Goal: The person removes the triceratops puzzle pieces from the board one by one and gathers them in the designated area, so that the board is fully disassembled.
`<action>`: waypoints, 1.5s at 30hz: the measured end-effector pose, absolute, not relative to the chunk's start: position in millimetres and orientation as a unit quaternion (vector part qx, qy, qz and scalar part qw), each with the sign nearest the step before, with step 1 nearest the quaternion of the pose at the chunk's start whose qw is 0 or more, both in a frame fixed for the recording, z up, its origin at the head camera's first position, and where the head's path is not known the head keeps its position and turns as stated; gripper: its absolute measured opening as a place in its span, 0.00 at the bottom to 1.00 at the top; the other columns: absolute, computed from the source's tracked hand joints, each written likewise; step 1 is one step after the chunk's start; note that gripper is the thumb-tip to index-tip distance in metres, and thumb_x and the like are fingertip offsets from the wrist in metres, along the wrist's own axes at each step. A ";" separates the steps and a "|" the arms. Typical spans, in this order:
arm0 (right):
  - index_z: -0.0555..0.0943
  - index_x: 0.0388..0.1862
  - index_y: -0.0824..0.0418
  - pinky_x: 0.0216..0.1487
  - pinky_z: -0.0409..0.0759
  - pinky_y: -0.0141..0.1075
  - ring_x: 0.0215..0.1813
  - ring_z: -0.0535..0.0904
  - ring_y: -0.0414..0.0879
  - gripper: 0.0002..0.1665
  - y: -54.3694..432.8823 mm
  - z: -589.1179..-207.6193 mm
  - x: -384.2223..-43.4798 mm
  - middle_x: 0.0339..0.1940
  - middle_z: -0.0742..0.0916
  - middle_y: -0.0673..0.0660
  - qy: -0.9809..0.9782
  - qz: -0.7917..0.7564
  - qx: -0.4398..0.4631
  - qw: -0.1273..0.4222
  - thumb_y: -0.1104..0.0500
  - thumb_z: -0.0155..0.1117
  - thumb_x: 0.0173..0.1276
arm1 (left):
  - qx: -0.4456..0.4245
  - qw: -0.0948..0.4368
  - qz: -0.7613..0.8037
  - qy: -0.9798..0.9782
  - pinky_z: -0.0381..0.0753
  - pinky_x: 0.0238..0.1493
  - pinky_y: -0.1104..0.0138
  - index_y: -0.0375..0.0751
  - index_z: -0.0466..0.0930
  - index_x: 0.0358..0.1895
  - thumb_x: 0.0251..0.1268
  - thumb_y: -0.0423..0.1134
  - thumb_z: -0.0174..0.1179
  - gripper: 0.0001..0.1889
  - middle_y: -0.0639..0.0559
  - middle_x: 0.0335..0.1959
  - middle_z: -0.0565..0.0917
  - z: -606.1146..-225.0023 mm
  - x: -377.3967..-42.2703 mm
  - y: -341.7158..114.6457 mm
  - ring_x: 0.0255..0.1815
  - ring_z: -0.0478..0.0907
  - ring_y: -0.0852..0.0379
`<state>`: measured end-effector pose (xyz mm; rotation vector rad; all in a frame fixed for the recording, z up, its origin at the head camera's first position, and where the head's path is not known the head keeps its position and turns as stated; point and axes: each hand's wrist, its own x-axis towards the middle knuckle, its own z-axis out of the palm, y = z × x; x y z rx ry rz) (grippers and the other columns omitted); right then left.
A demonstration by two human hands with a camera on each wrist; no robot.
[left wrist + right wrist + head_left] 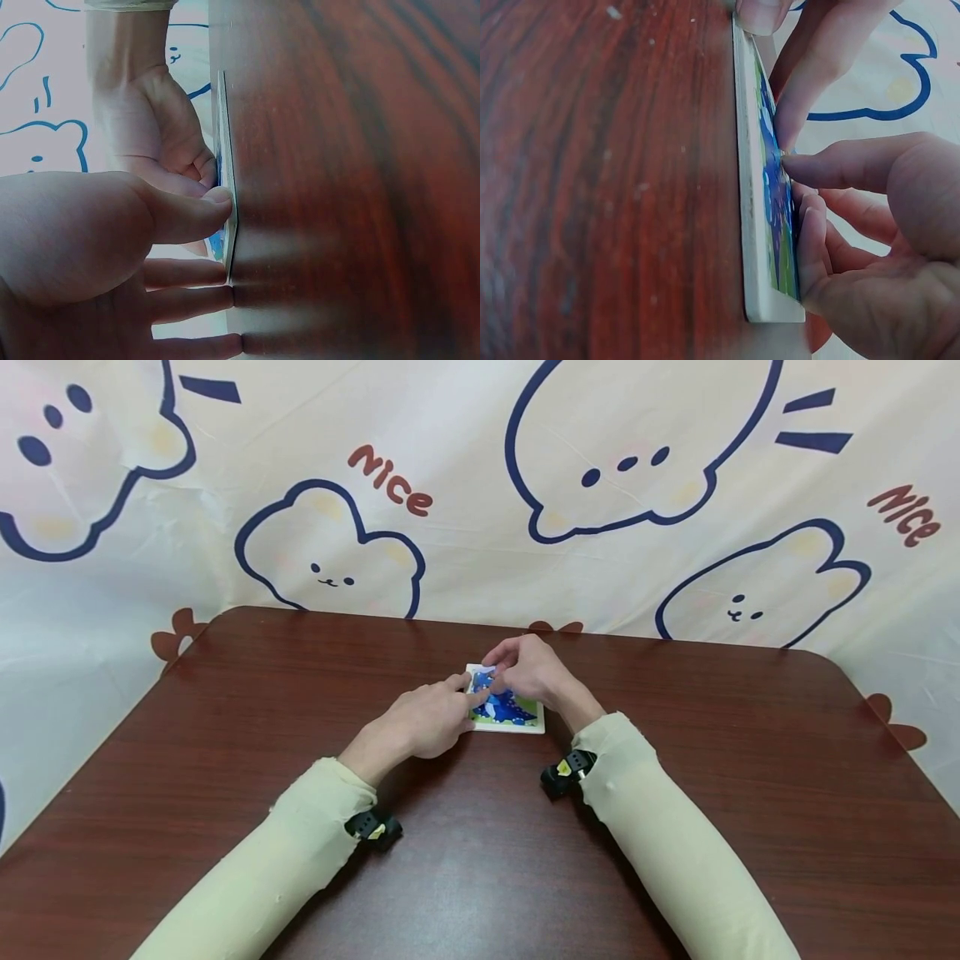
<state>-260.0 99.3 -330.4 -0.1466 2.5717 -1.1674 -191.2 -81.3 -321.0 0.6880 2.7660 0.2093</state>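
A small square picture board (510, 727) with a white rim lies flat on the table, showing a blue dinosaur on green. At its left side is my left hand (431, 718); the index finger reaches onto the picture and the thumb (217, 196) presses the board's near edge. Its other fingers are straight, tips at the tabletop. Over the upper part of the board is my right hand (536, 672), with curled fingers. In the right wrist view its thumb (817, 171) touches the picture close to a left fingertip; whether anything small is pinched there is hidden.
The brown wooden table (465, 860) spreads around the board on all sides. Behind it hangs a pale curtain (465, 560) with cartoon outlines and "Nice" lettering. Each sleeve cuff carries a small black wrist camera (375, 828).
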 end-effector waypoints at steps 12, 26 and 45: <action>0.86 0.56 0.55 0.60 0.80 0.45 0.55 0.79 0.53 0.14 99.1 -330.3 -260.5 0.50 0.85 0.58 0.906 -0.387 -0.062 0.158 0.63 0.69 0.73 | 0.241 0.142 0.066 0.958 0.76 0.73 0.40 0.54 0.64 0.83 0.82 0.44 0.59 0.31 0.35 0.85 0.60 -321.7 -191.2 -82.3 0.80 0.70 0.35; 0.84 0.60 0.57 0.60 0.82 0.44 0.55 0.80 0.53 0.15 104.8 -328.2 -261.6 0.51 0.85 0.59 0.904 -0.388 -0.073 0.162 0.61 0.67 0.76 | 0.239 0.141 0.071 0.958 0.76 0.74 0.41 0.54 0.64 0.83 0.81 0.45 0.60 0.32 0.36 0.85 0.60 -320.9 -192.0 -79.9 0.82 0.67 0.35; 0.83 0.61 0.57 0.70 0.80 0.50 0.61 0.80 0.55 0.16 107.0 -325.2 -255.8 0.56 0.85 0.60 0.897 -0.396 -0.094 0.171 0.62 0.66 0.77 | 0.241 0.135 0.070 0.959 0.77 0.73 0.41 0.52 0.66 0.82 0.81 0.45 0.60 0.31 0.35 0.84 0.62 -321.5 -191.7 -82.1 0.80 0.70 0.36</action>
